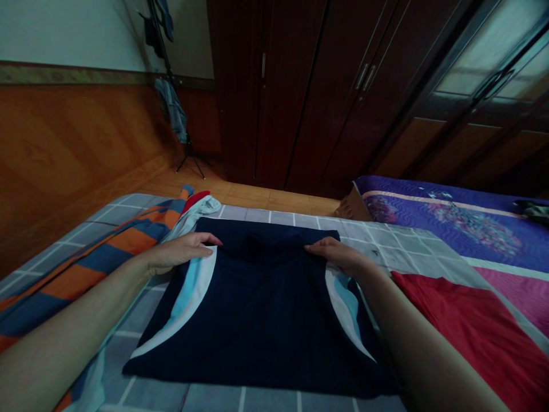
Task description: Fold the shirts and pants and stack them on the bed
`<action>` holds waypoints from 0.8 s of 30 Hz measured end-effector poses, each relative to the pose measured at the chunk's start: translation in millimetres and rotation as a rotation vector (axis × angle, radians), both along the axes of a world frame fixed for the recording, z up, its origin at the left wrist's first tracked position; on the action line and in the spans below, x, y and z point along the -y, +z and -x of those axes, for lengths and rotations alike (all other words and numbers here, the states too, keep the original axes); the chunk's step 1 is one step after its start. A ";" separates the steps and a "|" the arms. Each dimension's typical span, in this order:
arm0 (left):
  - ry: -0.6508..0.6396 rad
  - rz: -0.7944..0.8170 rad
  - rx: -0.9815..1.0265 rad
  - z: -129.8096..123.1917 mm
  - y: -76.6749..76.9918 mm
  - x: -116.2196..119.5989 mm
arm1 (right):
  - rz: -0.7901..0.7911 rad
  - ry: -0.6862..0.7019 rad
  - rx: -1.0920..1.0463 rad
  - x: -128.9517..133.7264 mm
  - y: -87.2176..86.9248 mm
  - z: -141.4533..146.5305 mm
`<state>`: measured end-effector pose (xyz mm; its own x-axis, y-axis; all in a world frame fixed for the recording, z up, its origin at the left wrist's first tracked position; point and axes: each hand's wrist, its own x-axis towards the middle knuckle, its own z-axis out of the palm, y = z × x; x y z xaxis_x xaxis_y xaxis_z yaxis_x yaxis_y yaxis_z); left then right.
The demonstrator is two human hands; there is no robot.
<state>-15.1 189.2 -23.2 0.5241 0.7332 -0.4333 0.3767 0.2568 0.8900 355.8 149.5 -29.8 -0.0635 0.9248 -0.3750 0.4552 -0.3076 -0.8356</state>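
Note:
A dark navy garment (266, 309) with curved white and light-blue side panels lies spread on the bed, directly in front of me; whether it is a shirt or shorts I cannot tell. My left hand (184, 250) pinches its cloth at the top of the left panel, between thumb and fingers. On the other side, my right hand (337, 252) grips the fabric near the top of the right panel, fingertips pointing inward. Some fingers of both hands are hidden. Beyond the hands, the far part of the garment forms a straight edge.
An orange-and-blue checked cloth (115, 252) runs along the left of the grey checked bed sheet (412, 252). Red cloth (467, 320) lies at right. A purple floral bedspread (429, 200) is behind it. Dark wardrobes (291, 97) and a clothes stand (165, 57) stand beyond.

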 end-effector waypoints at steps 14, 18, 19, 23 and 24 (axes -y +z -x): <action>-0.012 -0.347 -0.261 7.5 -11.9 -7.8 | 0.067 0.249 0.466 4.1 28.6 -0.5; 0.047 -0.568 -0.404 4.4 -3.8 -8.8 | 0.000 0.247 0.558 4.9 34.1 1.8; 0.055 -0.627 -0.429 -0.9 -0.5 -8.9 | -0.034 0.213 0.586 4.6 34.7 3.9; -0.023 -0.793 -0.558 -43.7 11.2 -10.5 | -0.164 0.038 0.714 4.5 30.6 19.2; -0.033 -0.814 -0.601 -57.1 12.0 -11.7 | -0.192 0.013 0.736 5.3 27.9 23.9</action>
<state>42.0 200.9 -11.2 0.4087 0.9126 -0.0073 0.8162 -0.3619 0.4504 331.9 144.2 -1.9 0.1297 0.9790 -0.1575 0.9185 -0.1785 -0.3529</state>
